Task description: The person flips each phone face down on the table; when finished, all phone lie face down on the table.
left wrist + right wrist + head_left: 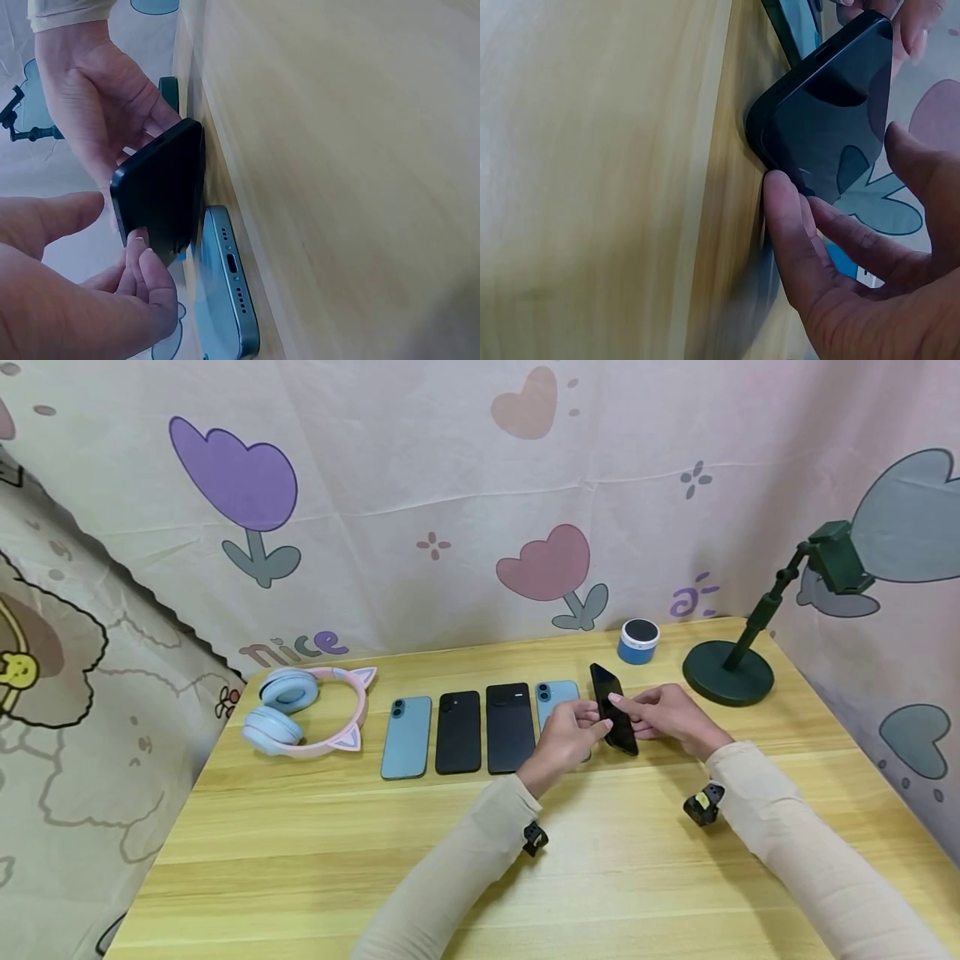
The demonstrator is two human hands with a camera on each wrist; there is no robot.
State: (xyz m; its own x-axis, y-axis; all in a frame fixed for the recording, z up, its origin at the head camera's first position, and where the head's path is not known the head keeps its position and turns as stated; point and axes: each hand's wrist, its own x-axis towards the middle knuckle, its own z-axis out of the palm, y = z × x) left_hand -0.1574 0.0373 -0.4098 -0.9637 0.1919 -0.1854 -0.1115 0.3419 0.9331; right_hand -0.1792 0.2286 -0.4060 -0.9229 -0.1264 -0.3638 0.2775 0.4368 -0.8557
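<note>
A black phone (pixel 604 683) is held tilted on edge above the table, its glossy face reflecting the patterned cloth in the right wrist view. My right hand (pixel 675 714) grips one long side, with the thumb at the face's edge and fingers beneath. On the other side, my left hand (pixel 561 745) pinches the phone with curled fingers and thumb. Partly hidden under the left hand lies a light blue phone (pixel 557 693), camera side up. Left of it, in a row, are a black phone (pixel 510 727), another black phone (pixel 458 732) and a light blue phone (pixel 407 739).
Cat-ear headphones (pixel 281 727) lie at the table's left. Behind the hands stands a small blue and white cylinder (pixel 638 643). A dark green lamp-like stand (pixel 727 672) is at the back right. A patterned cloth (pixel 390 460) hangs behind the wooden table (pixel 300 860).
</note>
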